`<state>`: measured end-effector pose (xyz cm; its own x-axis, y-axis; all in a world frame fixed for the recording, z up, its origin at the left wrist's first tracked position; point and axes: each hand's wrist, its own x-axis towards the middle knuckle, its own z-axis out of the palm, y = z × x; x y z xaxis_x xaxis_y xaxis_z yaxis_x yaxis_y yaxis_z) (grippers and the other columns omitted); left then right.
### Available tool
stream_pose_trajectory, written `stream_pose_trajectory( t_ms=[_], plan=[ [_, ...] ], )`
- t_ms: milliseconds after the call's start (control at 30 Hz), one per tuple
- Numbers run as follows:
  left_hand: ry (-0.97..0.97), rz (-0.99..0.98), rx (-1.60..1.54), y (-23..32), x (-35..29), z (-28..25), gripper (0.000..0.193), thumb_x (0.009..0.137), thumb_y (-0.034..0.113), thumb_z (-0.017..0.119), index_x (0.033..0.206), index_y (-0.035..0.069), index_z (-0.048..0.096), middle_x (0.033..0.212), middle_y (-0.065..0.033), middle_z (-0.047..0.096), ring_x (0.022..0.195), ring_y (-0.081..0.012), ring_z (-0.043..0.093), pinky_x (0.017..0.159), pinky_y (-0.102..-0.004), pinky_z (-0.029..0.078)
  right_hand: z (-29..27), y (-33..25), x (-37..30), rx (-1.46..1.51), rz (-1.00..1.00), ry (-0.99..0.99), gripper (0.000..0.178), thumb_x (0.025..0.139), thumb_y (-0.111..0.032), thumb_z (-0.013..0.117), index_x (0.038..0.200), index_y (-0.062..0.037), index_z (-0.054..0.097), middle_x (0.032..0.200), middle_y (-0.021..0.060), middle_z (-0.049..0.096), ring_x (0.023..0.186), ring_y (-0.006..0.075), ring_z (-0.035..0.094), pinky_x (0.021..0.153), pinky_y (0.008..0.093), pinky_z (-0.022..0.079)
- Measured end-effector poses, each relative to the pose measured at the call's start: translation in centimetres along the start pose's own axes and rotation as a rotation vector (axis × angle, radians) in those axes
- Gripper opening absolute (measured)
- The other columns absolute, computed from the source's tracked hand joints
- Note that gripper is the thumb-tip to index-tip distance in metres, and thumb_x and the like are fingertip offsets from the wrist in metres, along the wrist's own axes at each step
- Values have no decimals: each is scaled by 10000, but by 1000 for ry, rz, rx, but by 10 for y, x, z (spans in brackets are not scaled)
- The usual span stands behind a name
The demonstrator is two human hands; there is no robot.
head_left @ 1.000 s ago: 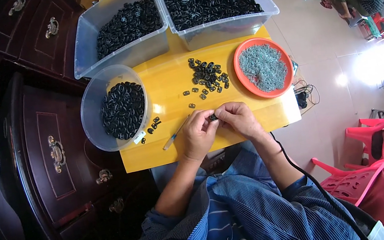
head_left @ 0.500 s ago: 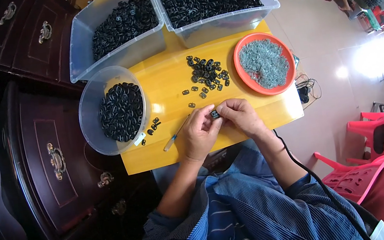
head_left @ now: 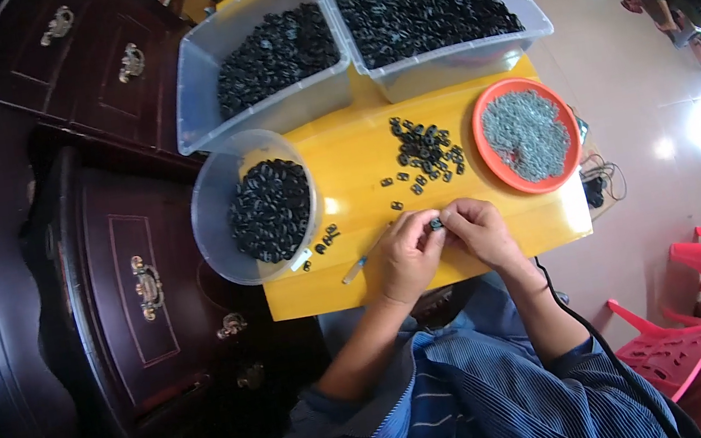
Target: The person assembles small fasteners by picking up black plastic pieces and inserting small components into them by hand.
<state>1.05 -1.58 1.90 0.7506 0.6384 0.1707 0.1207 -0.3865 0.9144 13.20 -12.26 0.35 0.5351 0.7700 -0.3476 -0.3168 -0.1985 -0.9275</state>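
Observation:
Over the near part of the yellow table (head_left: 353, 142), my left hand (head_left: 411, 257) and my right hand (head_left: 481, 233) meet, fingertips pinched together. Between them is a small black oval part (head_left: 436, 224), which looks like plastic with holes; the fingers partly cover it. Beside my left hand lies a thin tool with a pale handle (head_left: 353, 272), its far end close to the hand. Beyond my fingers sits a loose pile of similar black parts (head_left: 424, 149), with several strays in front. An orange-red round dish (head_left: 545, 185) of small silvery metal pieces (head_left: 527, 135) stands right of the pile.
A clear round tub (head_left: 214, 226) of black parts stands at the left, a few parts beside it. Two clear bins (head_left: 198, 106) full of black parts stand along the back. Dark wooden drawers (head_left: 139, 287) border the left. Pink chairs (head_left: 678, 351) and seated people are at the right.
The whole view has shifted, so the table and its things appear farther right and lower. My hands stay together over the same part of the table, with the black part still between the fingertips.

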Motion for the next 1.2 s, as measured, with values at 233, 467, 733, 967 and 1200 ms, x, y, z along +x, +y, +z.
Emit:
stream_pose_trajectory(
  t_ms=[233, 467, 733, 967, 1200],
  plan=[
    [-172, 32, 166, 32, 11, -24, 171, 876, 48, 689, 1046, 45, 670, 811, -105, 655, 666, -233, 661, 621, -354, 529, -2, -7, -5, 28, -22, -72, 221, 1017, -182, 615, 936, 9, 690, 801, 5, 676, 711, 76, 610, 655, 245, 513],
    [95, 284, 341, 95, 101, -95, 311, 888, -20, 636, 1190, 51, 661, 849, -93, 702, 711, -112, 646, 681, -282, 545, 0, 3, -9, -1, -44, 44, 220, 1008, -189, 630, 902, -2, 682, 743, 4, 657, 641, 71, 586, 600, 241, 487],
    [-69, 185, 304, 90, 99, -88, 301, 855, 9, 690, 1155, 28, 667, 993, -140, 684, 769, -235, 678, 713, -346, 551, 6, -4, -8, -163, -140, 103, 200, 1006, -185, 636, 913, -9, 659, 738, -12, 627, 654, 58, 583, 598, 229, 483],
    [-152, 103, 513, 3, 93, -34, 246, 838, 138, 738, 1068, 60, 700, 1029, -148, 683, 915, -362, 680, 787, -447, 551, 3, -6, -11, -215, -198, 39, 190, 945, -206, 684, 920, -17, 687, 688, 12, 622, 623, 75, 559, 584, 275, 480],
    [-110, 150, 616, -20, 112, -24, 263, 820, 167, 766, 1055, 67, 704, 1026, -147, 675, 910, -374, 670, 790, -464, 547, 20, -33, 3, -226, -354, 133, 164, 920, -167, 679, 863, -15, 661, 614, 56, 576, 537, 94, 536, 527, 298, 458]
  ],
)
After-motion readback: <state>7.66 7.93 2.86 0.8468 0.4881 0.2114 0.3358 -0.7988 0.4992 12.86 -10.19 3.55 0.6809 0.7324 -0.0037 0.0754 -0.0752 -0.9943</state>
